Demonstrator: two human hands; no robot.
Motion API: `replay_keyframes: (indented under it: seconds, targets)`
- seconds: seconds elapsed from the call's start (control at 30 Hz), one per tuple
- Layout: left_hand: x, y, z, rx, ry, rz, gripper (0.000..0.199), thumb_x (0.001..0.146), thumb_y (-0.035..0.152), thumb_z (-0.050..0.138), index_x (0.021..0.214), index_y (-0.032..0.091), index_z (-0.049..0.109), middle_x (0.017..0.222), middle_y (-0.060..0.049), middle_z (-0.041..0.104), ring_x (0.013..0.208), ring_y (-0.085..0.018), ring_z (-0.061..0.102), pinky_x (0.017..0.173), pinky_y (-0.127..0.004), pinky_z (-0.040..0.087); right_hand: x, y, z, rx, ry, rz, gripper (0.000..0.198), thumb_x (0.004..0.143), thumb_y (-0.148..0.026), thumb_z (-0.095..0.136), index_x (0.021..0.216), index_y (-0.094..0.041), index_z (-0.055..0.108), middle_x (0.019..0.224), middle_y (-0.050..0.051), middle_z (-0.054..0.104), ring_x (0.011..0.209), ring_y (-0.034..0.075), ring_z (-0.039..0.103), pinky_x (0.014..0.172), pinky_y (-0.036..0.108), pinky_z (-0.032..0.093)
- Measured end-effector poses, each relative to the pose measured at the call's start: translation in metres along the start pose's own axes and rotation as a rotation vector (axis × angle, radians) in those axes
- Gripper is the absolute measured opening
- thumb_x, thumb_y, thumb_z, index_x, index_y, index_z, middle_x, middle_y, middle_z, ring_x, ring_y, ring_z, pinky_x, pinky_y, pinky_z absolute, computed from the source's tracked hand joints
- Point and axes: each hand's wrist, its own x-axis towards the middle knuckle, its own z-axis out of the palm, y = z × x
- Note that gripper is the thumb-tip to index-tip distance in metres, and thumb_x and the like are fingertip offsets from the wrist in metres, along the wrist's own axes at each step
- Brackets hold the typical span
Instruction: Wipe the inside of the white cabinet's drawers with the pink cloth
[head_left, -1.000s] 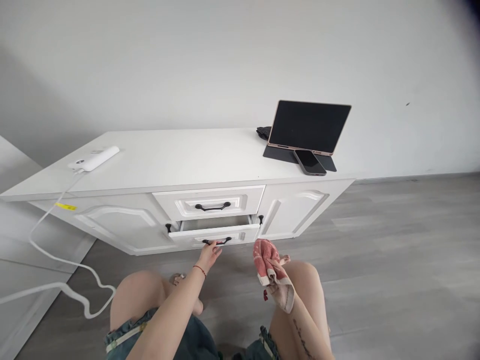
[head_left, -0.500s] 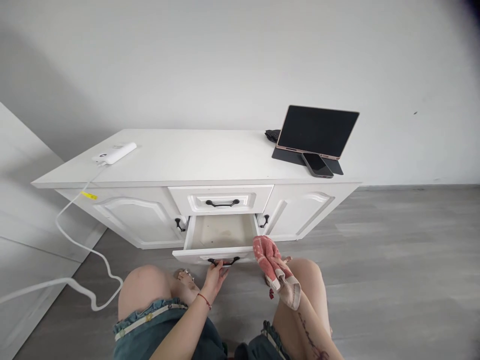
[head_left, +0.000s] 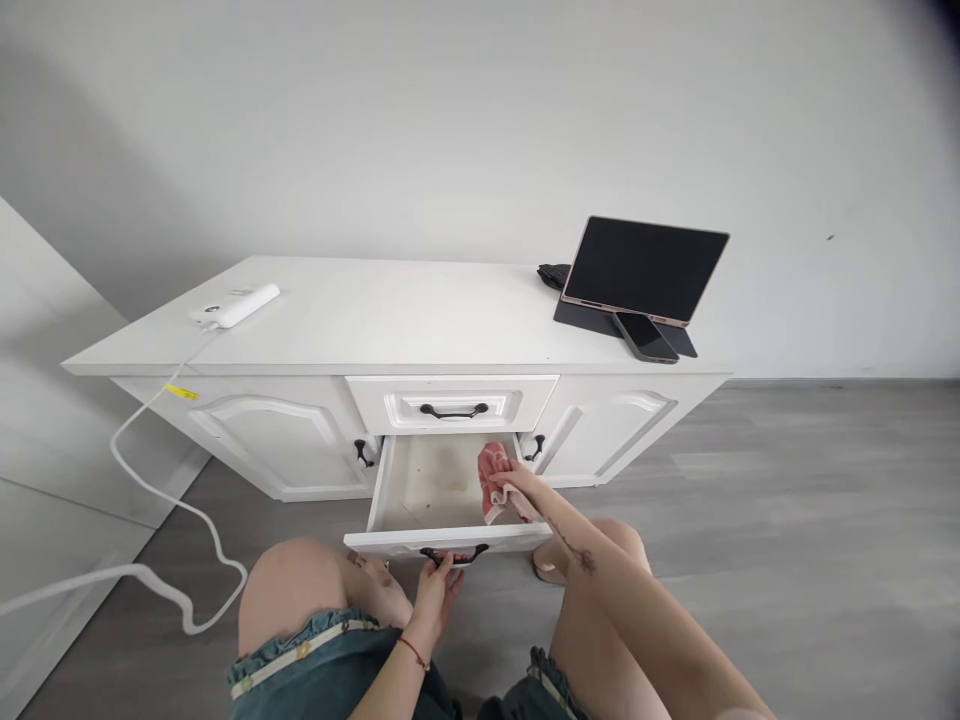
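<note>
The lower middle drawer (head_left: 429, 490) of a white cabinet is pulled out, with a few dark specks on its pale bottom. My left hand (head_left: 441, 585) has its fingers closed round the black handle (head_left: 474, 553) on that drawer's front. Over the drawer's right side, my right hand (head_left: 517, 478) grips a red and cream cloth (head_left: 493, 468). The cloth hangs down inside the drawer, bunched and partly covered by the fingers. Above it, the upper drawer (head_left: 454, 405) is closed.
On the cabinet top (head_left: 390, 310) stand a tablet (head_left: 646, 268), with a phone (head_left: 645, 337) leaning at its base, and a black folded item (head_left: 553, 276). At the left lies a white device (head_left: 244, 305) whose white cable (head_left: 161, 490) hangs to the floor. My knees flank the drawer.
My right hand has carried the cloth from beside my right knee leftward and over the drawer. The drawer is pulled out further, my left hand still on its handle.
</note>
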Motion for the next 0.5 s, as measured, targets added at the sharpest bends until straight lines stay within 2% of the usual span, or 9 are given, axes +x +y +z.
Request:
replay_keyframes:
  seconds: [0.13,0.23,0.3,0.4,0.5]
  targets:
    - [-0.002,-0.004,-0.004,-0.040,0.012,-0.001,0.024,0.064,0.013,0.079,0.064,0.024,0.058,0.071,-0.001,0.069,0.066,-0.015,0.066,0.073,-0.030,0.054,0.016,0.004,0.019,-0.365,-0.039,0.027,0.043,0.071,-0.009,0.061,0.114,-0.012,0.059,0.108,0.015,0.066,0.095,0.024,0.063,0.079,0.030,0.045]
    - [-0.005,-0.005,-0.004,-0.037,0.042,-0.021,0.027,0.061,0.011,0.081,0.062,0.023,0.057,0.068,0.000,0.068,0.062,-0.014,0.065,0.070,-0.028,0.054,0.015,0.009,0.030,-0.607,-0.075,0.005,0.062,0.070,-0.005,0.062,0.130,-0.016,0.053,0.132,0.020,0.051,0.109,0.030,0.059,0.090,0.038,0.041]
    - [-0.008,-0.004,-0.004,-0.032,0.045,-0.038,0.028,0.061,0.010,0.081,0.062,0.023,0.056,0.067,0.000,0.068,0.061,-0.014,0.064,0.069,-0.027,0.054,0.012,0.012,0.036,-0.740,-0.115,-0.006,0.072,0.067,-0.009,0.069,0.136,-0.020,0.049,0.141,0.019,0.044,0.118,0.035,0.052,0.094,0.043,0.040]
    - [-0.010,-0.004,-0.005,-0.058,0.039,-0.047,0.027,0.061,0.010,0.081,0.061,0.022,0.056,0.067,0.000,0.068,0.062,-0.013,0.064,0.068,-0.026,0.053,0.007,0.016,0.043,-0.894,-0.186,-0.014,0.083,0.059,-0.026,0.082,0.136,-0.023,0.050,0.143,0.018,0.042,0.126,0.040,0.043,0.097,0.049,0.038]
    - [-0.010,-0.005,-0.005,-0.080,0.034,-0.043,0.028,0.058,0.011,0.083,0.062,0.021,0.057,0.068,-0.001,0.069,0.063,-0.013,0.064,0.068,-0.025,0.053,0.005,0.020,0.050,-1.005,-0.187,-0.033,0.075,0.066,-0.029,0.078,0.135,-0.021,0.051,0.147,0.019,0.038,0.131,0.039,0.038,0.102,0.050,0.034]
